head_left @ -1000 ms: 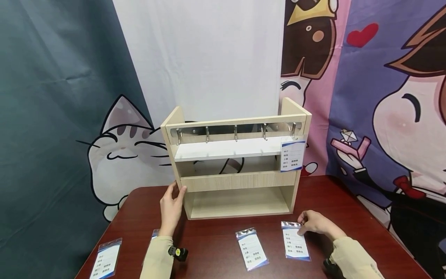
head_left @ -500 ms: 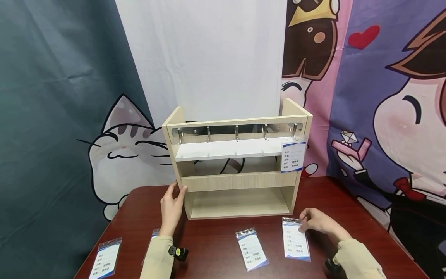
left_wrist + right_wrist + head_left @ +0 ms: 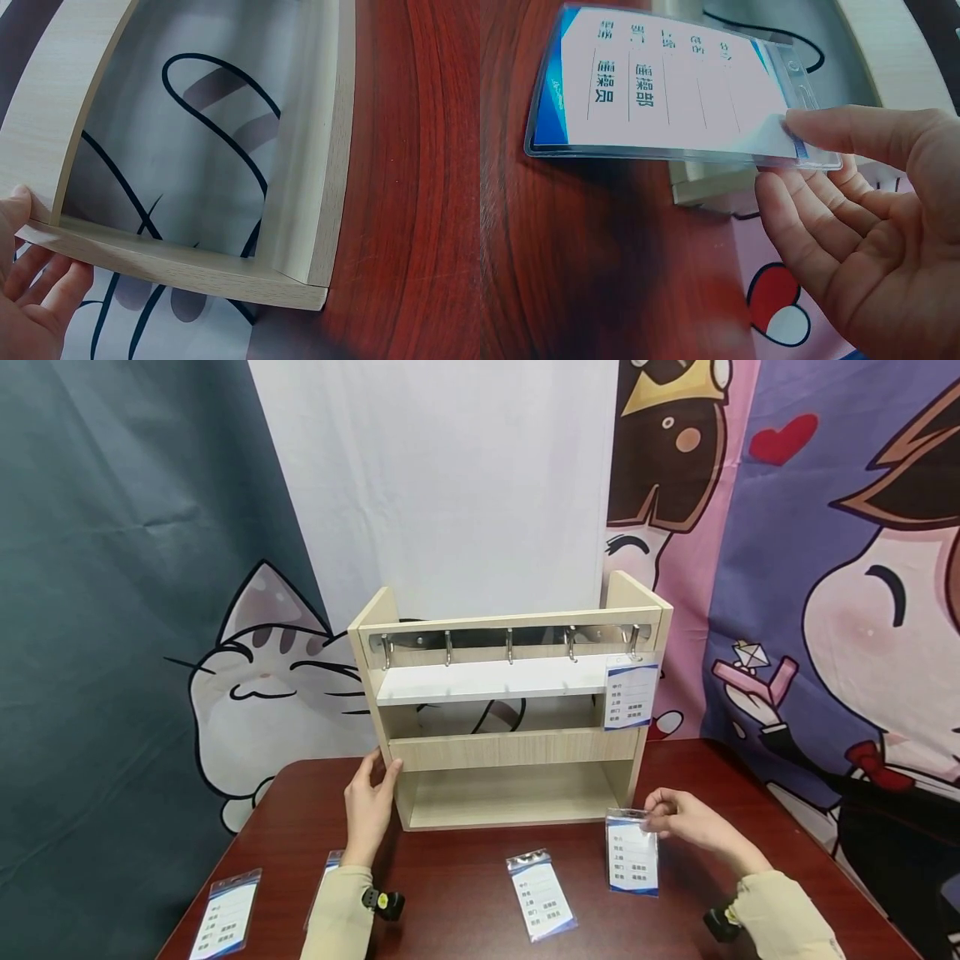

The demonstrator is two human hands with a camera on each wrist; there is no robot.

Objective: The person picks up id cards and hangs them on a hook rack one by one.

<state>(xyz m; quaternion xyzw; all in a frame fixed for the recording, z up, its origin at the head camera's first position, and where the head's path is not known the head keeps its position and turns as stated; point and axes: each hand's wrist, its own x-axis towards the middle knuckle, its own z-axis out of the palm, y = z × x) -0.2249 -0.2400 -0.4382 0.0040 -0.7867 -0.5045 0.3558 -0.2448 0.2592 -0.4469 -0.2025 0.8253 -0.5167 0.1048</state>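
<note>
My right hand [image 3: 693,827] pinches a clear-sleeved name badge [image 3: 632,860] by its upper right corner, thumb on the printed face. In the right wrist view the badge [image 3: 660,82] is lifted off the table, its white card edged in blue. At the left side panel of a pale wooden shelf rack [image 3: 513,752], my left hand [image 3: 369,802] grips the edge. The left wrist view has the thumb on the front and the fingers [image 3: 67,289] against the outer side. A similar badge [image 3: 630,695] hangs from the rightmost of several metal hooks [image 3: 510,647].
Another badge [image 3: 542,895] lies on the dark red table [image 3: 450,893] in front of the rack. One more badge [image 3: 225,914] is at the far left, and a further badge [image 3: 330,866] is partly hidden by my left forearm. A printed curtain [image 3: 480,485] stands behind.
My right hand has raised the badge off the table and moved it slightly toward the rack, tilting it upright. The left hand stays in place on the rack.
</note>
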